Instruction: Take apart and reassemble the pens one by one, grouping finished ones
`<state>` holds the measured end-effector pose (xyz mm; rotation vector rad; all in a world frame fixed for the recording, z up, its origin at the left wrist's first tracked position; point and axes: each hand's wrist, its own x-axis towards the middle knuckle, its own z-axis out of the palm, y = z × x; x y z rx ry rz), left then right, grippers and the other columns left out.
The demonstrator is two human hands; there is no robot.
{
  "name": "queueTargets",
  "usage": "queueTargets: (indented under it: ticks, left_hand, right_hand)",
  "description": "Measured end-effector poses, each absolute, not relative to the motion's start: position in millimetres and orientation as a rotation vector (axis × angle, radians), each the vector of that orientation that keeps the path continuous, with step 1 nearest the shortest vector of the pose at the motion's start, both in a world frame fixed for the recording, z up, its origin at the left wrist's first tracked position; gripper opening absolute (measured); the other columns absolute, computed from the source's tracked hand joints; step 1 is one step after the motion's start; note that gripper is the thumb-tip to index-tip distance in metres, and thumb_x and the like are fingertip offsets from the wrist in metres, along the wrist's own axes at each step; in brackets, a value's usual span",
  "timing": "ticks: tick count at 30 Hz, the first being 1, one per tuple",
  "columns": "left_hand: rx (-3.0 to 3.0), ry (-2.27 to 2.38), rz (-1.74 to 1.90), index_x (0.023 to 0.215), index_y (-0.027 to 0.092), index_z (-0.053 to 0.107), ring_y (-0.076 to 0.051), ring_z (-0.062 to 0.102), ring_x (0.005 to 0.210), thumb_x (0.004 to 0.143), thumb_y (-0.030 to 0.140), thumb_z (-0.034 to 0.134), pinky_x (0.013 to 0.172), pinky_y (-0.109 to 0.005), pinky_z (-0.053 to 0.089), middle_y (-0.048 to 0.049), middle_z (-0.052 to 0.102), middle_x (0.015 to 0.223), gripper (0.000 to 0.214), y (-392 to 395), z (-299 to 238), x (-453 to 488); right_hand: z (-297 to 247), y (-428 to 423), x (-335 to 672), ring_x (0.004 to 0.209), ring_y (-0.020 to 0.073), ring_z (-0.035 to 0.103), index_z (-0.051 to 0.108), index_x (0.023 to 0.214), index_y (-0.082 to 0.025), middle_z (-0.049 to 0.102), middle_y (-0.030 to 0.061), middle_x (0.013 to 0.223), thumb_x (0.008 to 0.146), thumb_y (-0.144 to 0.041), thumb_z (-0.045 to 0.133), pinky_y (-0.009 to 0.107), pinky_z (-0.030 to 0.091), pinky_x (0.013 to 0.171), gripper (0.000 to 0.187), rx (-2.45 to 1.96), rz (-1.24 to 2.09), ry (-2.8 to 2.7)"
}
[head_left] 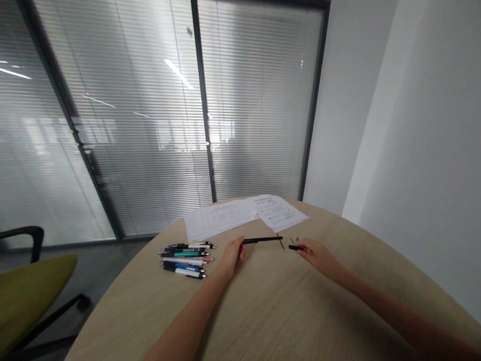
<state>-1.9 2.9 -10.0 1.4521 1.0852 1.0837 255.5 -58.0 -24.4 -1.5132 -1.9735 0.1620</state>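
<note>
My left hand point(233, 254) is closed on the end of a black pen barrel point(263, 239), which points right, low over the round wooden table point(270, 306). My right hand point(315, 252) pinches a short black pen piece point(293, 247) at its fingertips. Between the hands lie a thin dark refill point(280, 242) and tiny small parts point(294, 239) on the tabletop. A row of several click pens point(186, 258) in different colours lies just left of my left hand.
Two printed paper sheets point(221, 218) point(280, 211) lie at the table's far edge. A yellow-green office chair point(26, 291) stands at the left. Glass partitions with blinds point(150, 115) rise behind the table, and a white wall point(413, 125) stands at the right.
</note>
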Motion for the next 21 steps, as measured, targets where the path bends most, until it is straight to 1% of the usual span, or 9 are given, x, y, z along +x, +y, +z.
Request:
queueTargets:
  ticks: [4, 9, 12, 15, 17, 21]
  left_hand:
    - [1.375, 1.085, 1.148, 0.046, 0.019, 0.044, -0.010, 0.033, 0.035, 0.065, 0.058, 0.043, 0.043, -0.023, 0.025, 0.0059, 0.036, 0.032, 0.043, 6.4, -12.5, -1.8]
    - [1.302, 1.085, 1.181, 0.048, 0.018, 0.047, -0.009, 0.033, 0.034, 0.064, 0.056, 0.046, 0.040, -0.022, 0.023, 0.0056, 0.038, 0.032, 0.041, 11.1, -17.1, -1.3]
    - [1.273, 1.070, 1.205, 0.046, 0.018, 0.047, -0.009, 0.033, 0.033, 0.064, 0.055, 0.047, 0.040, -0.022, 0.023, 0.0052, 0.038, 0.033, 0.040, 14.1, -19.1, -1.9]
    - [1.237, 1.055, 1.255, 0.045, 0.019, 0.044, -0.009, 0.033, 0.034, 0.065, 0.055, 0.045, 0.040, -0.022, 0.024, 0.0055, 0.036, 0.033, 0.041, 17.2, -20.5, -3.0]
    - [1.212, 1.051, 1.280, 0.045, 0.019, 0.043, -0.009, 0.033, 0.034, 0.066, 0.056, 0.042, 0.040, -0.022, 0.024, 0.0057, 0.035, 0.034, 0.042, 18.7, -20.9, -3.9]
    - [1.194, 1.048, 1.285, 0.045, 0.019, 0.043, -0.009, 0.032, 0.035, 0.066, 0.056, 0.043, 0.039, -0.021, 0.022, 0.0054, 0.035, 0.034, 0.042, 18.9, -21.0, -5.1]
  right_hand:
    - [-21.7, -51.4, 269.7, 0.079, 0.0187, 0.056, 0.063, 0.091, -0.020, 0.063, 0.0056, 0.086, 0.078, -0.027, 0.042, 0.031, 0.043, 0.072, 0.026, -1.542, 0.176, -1.928]
    - [-27.2, -30.7, 273.0, 0.081, 0.0180, 0.056, 0.065, 0.090, -0.018, 0.061, 0.0065, 0.085, 0.076, -0.020, 0.040, 0.031, 0.043, 0.075, 0.029, -1.520, 0.164, -1.896]
    - [-29.2, -15.2, 265.9, 0.083, 0.0172, 0.056, 0.063, 0.095, -0.018, 0.062, 0.0059, 0.091, 0.074, -0.016, 0.042, 0.031, 0.042, 0.077, 0.030, -1.512, 0.187, -1.844]
    - [-29.0, -1.4, 255.8, 0.075, 0.0163, 0.057, 0.059, 0.100, -0.016, 0.063, 0.0068, 0.089, 0.070, -0.014, 0.046, 0.030, 0.044, 0.071, 0.033, -1.561, 0.221, -1.781]
    - [-28.1, 5.6, 249.5, 0.071, 0.0162, 0.057, 0.060, 0.096, -0.014, 0.064, 0.0070, 0.083, 0.068, -0.014, 0.049, 0.028, 0.044, 0.068, 0.031, -1.580, 0.228, -1.770]
    - [-26.4, 14.0, 239.8, 0.069, 0.0165, 0.056, 0.063, 0.081, -0.016, 0.064, 0.0049, 0.076, 0.066, -0.014, 0.050, 0.027, 0.043, 0.066, 0.019, -1.584, 0.215, -1.782]
